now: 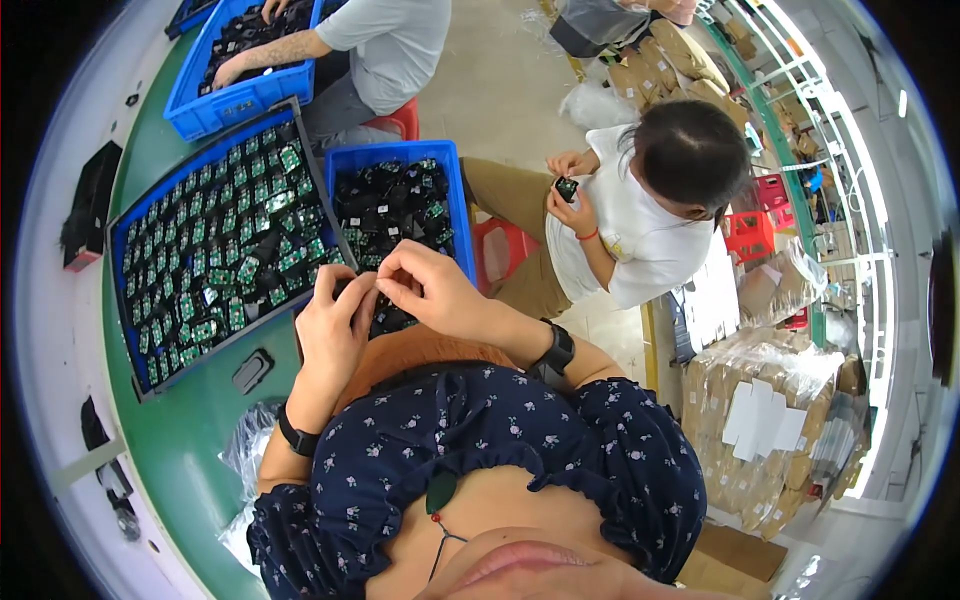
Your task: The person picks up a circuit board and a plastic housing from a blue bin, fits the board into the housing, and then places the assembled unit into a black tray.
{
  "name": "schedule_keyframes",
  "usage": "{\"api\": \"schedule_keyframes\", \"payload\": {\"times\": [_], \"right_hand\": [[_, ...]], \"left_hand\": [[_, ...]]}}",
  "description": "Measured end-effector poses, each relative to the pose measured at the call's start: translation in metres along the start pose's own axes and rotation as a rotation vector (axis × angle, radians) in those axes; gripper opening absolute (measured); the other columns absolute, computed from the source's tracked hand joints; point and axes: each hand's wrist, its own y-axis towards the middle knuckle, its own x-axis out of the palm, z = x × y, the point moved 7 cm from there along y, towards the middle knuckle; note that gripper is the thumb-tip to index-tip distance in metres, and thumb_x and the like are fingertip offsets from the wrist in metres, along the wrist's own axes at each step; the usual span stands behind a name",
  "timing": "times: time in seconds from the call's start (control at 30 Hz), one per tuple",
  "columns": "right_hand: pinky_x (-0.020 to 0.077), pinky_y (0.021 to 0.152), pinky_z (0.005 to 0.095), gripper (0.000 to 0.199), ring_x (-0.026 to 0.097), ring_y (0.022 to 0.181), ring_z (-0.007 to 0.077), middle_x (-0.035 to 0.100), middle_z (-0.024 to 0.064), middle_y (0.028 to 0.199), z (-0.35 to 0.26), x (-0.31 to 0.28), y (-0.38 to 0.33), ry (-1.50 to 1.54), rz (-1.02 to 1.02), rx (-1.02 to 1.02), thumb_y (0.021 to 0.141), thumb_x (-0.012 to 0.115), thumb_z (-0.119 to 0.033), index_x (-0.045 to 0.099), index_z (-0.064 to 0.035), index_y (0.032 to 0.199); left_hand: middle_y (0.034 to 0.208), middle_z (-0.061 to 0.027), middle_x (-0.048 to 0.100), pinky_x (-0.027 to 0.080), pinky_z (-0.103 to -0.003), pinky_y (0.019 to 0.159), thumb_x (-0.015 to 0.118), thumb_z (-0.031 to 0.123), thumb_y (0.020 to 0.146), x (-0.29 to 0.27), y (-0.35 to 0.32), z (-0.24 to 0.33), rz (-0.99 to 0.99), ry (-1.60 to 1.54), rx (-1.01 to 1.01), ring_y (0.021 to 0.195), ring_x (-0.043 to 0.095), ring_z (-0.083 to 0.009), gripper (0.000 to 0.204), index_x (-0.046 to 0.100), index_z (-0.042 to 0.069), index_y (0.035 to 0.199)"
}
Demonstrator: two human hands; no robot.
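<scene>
Off to my right, stacks of brown cardboard cartons (760, 400) sit wrapped in clear film, with plain white rectangular labels (765, 415) stuck on the top of the nearest stack. More brown cartons (670, 65) line the far aisle, and red plastic crates (752, 232) stand beside the metal shelving. On the green worktable (190, 440) to my left lies a wide blue tray (215, 250) packed with rows of small green circuit boards. Just right of it, straight ahead of me, a deep blue bin (400, 205) holds a heap of small black parts with green boards showing. Another blue crate (245, 60) sits further up the table, where a person in a grey shirt reaches into it. A person in a white shirt sits across from me, holding a small dark part.

My left hand (335, 330) and right hand (435, 290) meet over the near edge of the bin. A small black part (372, 292) sits between them, pinched at the fingertips of both hands: my left fingers curl narrowly around its left side, and my right thumb and forefinger close on its right. The part is mostly hidden by my fingers.
</scene>
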Motion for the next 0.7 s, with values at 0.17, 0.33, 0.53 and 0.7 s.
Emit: {"api": "schedule_keyframes", "payload": {"times": [0.17, 0.33, 0.53, 0.7], "right_hand": [[0.0417, 0.058, 0.0249, 0.009, 0.050, 0.066, 0.0138, 0.049, 0.0050, 0.080, -0.006, -0.001, 0.003, -0.129, 0.028, -0.159, 0.084, 0.059, -0.007, 0.053, -0.0019, 0.089], [0.0419, 0.055, 0.0247, 0.008, 0.051, 0.064, 0.0138, 0.050, 0.0062, 0.082, -0.003, -0.003, 0.003, -0.037, 0.034, -0.158, 0.082, 0.060, -0.003, 0.054, -0.0016, 0.087], [0.0399, 0.048, 0.0257, 0.009, 0.050, 0.055, 0.0145, 0.051, 0.0063, 0.079, -0.020, -0.007, -0.003, -0.229, 0.117, -0.375, 0.078, 0.060, 0.000, 0.053, -0.0024, 0.082], [0.0404, 0.048, 0.0270, 0.010, 0.052, 0.055, 0.0156, 0.051, 0.0067, 0.075, -0.022, -0.014, 0.001, -0.228, 0.190, -0.260, 0.076, 0.062, 0.000, 0.054, -0.0035, 0.081]], "left_hand": [[0.083, -0.0065, 0.052, 0.045, -0.031, 0.049, 0.064, 0.007, 0.079, 0.001, -0.001, -0.001, 0.015, -0.012, 0.006, 0.055, 0.056, -0.0231, 0.010, 0.062, 0.009, 0.088], [0.084, -0.0110, 0.053, 0.044, -0.029, 0.059, 0.058, 0.002, 0.082, 0.006, 0.001, -0.010, -0.022, -0.249, -0.134, 0.067, 0.055, -0.0227, 0.006, 0.058, 0.000, 0.088], [0.085, -0.0109, 0.053, 0.043, -0.028, 0.065, 0.057, 0.001, 0.081, 0.015, -0.003, -0.009, -0.122, -0.453, -0.103, 0.073, 0.053, -0.0228, 0.011, 0.056, 0.000, 0.093], [0.094, -0.0044, 0.055, 0.044, -0.022, 0.067, 0.050, -0.003, 0.084, 0.032, -0.023, -0.028, -0.248, -0.842, -0.452, 0.080, 0.053, -0.0112, 0.028, 0.050, 0.002, 0.111]]}}
